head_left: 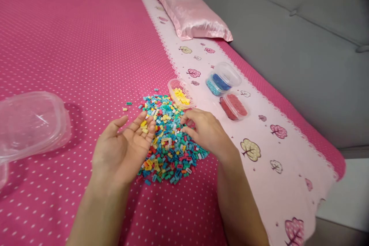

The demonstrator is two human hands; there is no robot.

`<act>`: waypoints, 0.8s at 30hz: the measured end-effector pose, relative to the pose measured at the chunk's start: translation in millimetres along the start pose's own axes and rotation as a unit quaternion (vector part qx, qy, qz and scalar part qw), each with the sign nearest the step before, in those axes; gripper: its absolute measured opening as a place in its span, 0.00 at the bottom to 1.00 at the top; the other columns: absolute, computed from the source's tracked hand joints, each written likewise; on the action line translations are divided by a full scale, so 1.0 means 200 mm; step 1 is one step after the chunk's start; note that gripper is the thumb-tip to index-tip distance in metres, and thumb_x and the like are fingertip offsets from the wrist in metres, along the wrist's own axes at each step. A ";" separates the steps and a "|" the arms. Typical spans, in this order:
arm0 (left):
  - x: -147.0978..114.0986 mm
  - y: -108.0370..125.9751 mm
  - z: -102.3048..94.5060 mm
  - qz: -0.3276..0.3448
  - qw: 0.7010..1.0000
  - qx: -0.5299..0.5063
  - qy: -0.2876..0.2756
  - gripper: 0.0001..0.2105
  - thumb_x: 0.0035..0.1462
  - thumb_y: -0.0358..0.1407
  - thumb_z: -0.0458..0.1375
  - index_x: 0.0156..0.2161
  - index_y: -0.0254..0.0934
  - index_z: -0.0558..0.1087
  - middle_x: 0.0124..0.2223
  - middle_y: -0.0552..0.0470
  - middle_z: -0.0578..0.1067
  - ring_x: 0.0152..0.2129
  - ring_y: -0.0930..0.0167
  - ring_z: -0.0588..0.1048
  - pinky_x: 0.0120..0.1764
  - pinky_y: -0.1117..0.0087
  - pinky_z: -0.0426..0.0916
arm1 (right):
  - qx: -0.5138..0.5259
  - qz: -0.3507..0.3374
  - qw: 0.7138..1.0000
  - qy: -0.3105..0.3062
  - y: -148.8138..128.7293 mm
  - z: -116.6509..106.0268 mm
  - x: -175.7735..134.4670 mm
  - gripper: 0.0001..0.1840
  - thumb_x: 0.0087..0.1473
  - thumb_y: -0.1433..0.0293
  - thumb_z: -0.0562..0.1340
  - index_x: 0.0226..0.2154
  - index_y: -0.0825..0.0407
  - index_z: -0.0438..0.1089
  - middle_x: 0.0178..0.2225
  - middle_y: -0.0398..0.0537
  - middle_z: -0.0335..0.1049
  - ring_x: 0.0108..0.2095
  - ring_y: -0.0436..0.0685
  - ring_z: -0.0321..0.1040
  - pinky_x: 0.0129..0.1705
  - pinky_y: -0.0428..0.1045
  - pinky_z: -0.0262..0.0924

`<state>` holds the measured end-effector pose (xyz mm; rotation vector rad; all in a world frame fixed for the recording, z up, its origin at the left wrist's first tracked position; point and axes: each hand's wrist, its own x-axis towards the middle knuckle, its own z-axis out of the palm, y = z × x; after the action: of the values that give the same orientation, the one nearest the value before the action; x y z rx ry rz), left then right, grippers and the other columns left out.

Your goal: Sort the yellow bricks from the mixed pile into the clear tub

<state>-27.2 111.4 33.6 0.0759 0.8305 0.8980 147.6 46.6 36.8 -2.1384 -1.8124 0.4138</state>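
Palm up and cupped, my left hand (123, 148) holds several small yellow toy bricks (144, 126) on its fingers. My right hand (206, 128) hovers over the right side of a mixed heap of small toy bricks (170, 153). Its fingers are curled, with a gap between thumb and forefinger, and I see nothing held there. The heap is teal, blue, red, pink, white and yellow. Just behind it, a clear tub (188, 103) tilts toward me with yellow bricks inside.
To the right stand a clear tub of red bricks (234, 106) and a divided one of blue bricks (221, 81). Large clear containers (54, 123) lie at left. A pink pillow (196, 15) rests by the grey padded headboard (276, 38). Loose bricks lie near the heap.
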 end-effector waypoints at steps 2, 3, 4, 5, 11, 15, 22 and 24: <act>0.00 0.00 0.00 0.000 1.000 0.000 -0.002 0.12 0.58 0.32 0.46 0.41 0.27 0.68 0.31 0.44 0.73 0.29 0.69 0.76 0.32 0.72 0.76 | -0.016 0.029 0.998 -0.061 0.01 -0.03 -0.03 0.08 0.49 0.78 0.61 0.31 0.50 0.73 0.32 0.43 0.74 0.34 0.52 0.69 0.35 0.46 0.56; 0.00 0.00 0.00 0.000 1.000 -0.001 -0.004 0.12 0.57 0.32 0.46 0.41 0.27 0.68 0.31 0.44 0.73 0.29 0.69 0.76 0.32 0.72 0.76 | -0.023 0.042 0.994 -0.097 0.01 -0.03 -0.04 0.09 0.47 0.79 0.61 0.29 0.50 0.74 0.29 0.42 0.74 0.32 0.51 0.69 0.33 0.46 0.55; 0.00 0.00 0.00 0.000 1.000 -0.002 -0.006 0.12 0.57 0.32 0.46 0.42 0.27 0.68 0.31 0.44 0.73 0.29 0.69 0.76 0.32 0.72 0.76 | -0.029 0.050 0.990 -0.132 0.00 -0.04 -0.04 0.10 0.46 0.79 0.62 0.28 0.49 0.75 0.28 0.42 0.75 0.30 0.51 0.70 0.32 0.45 0.55; 0.00 0.00 0.00 -0.001 1.000 -0.004 -0.007 0.13 0.57 0.32 0.46 0.42 0.27 0.68 0.31 0.44 0.73 0.29 0.69 0.76 0.31 0.72 0.76 | -0.036 0.053 0.985 -0.160 0.00 -0.03 -0.05 0.10 0.44 0.79 0.62 0.27 0.49 0.75 0.26 0.42 0.75 0.29 0.51 0.70 0.31 0.45 0.55; 0.00 -0.01 0.00 -0.007 1.000 -0.008 -0.001 0.14 0.56 0.32 0.47 0.44 0.28 0.69 0.31 0.44 0.73 0.28 0.69 0.76 0.30 0.72 0.75 | -0.133 0.078 0.970 -0.190 -0.05 0.02 -0.03 0.05 0.39 0.69 0.70 0.24 0.50 0.76 0.23 0.48 0.73 0.27 0.57 0.70 0.26 0.48 0.56; 0.00 -0.01 0.01 -0.006 1.000 -0.006 0.007 0.14 0.56 0.32 0.48 0.44 0.27 0.68 0.31 0.44 0.73 0.29 0.69 0.75 0.31 0.72 0.76 | -0.168 0.059 0.966 -0.187 -0.07 0.06 -0.02 0.04 0.39 0.71 0.69 0.23 0.52 0.74 0.22 0.50 0.72 0.28 0.59 0.71 0.26 0.49 0.57; -0.01 -0.01 0.02 -0.007 1.000 0.007 0.008 0.13 0.57 0.32 0.47 0.42 0.27 0.69 0.31 0.44 0.73 0.28 0.70 0.75 0.32 0.73 0.75 | -0.132 0.042 0.976 -0.171 -0.05 0.04 -0.03 0.07 0.44 0.77 0.63 0.25 0.51 0.75 0.26 0.48 0.75 0.29 0.56 0.70 0.27 0.48 0.55; -0.01 -0.02 0.02 -0.008 1.000 0.012 0.013 0.13 0.57 0.33 0.47 0.42 0.28 0.69 0.31 0.44 0.73 0.28 0.70 0.75 0.31 0.73 0.75 | -0.114 0.043 0.981 -0.151 -0.05 0.02 -0.03 0.07 0.46 0.77 0.63 0.25 0.51 0.75 0.26 0.48 0.75 0.28 0.55 0.70 0.28 0.47 0.56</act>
<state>-22.9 109.0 37.1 0.0781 0.8642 0.8753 136.8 41.8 37.3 -2.4274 -2.0179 0.6077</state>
